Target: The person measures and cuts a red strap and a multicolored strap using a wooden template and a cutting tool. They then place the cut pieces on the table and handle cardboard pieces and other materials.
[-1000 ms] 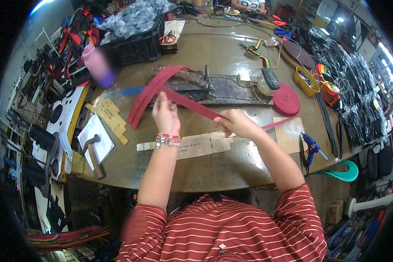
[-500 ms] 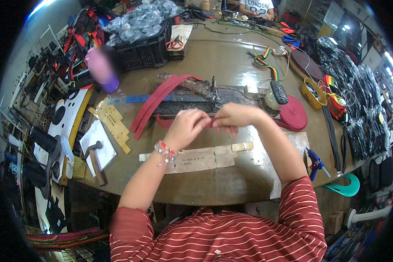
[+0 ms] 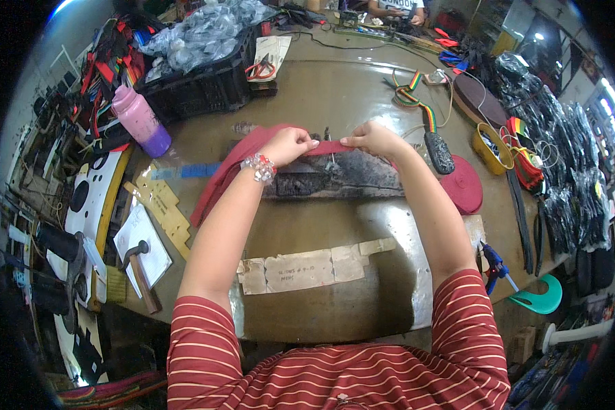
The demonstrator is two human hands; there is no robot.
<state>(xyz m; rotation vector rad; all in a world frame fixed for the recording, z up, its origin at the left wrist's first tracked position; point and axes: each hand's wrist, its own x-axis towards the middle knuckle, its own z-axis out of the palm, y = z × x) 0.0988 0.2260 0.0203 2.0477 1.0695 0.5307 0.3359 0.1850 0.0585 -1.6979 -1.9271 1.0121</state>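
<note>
Since the earlier frame, the red strap (image 3: pixel 330 146) has been carried away from the body by the left hand (image 3: pixel 291 145) and right hand (image 3: pixel 374 139). Beyond a cardboard pattern (image 3: pixel 297 272), it is held over a dark block (image 3: pixel 352 179), pinched in each hand, seemingly to keep the span taut; its long axis is aimed left to right, folds draped nearward at left.

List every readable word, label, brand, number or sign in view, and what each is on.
I won't copy wording; here's where it stands:
Tan cardboard strip: dark handwriting in two lines, legible.
Co-worker's white shirt: dark print, partly cut off at the upper edge.
Yellow stepped template: handwriting, too small to read.
White paper under the hammer: faint marks, unreadable.
Red strap: no text visible.
</note>
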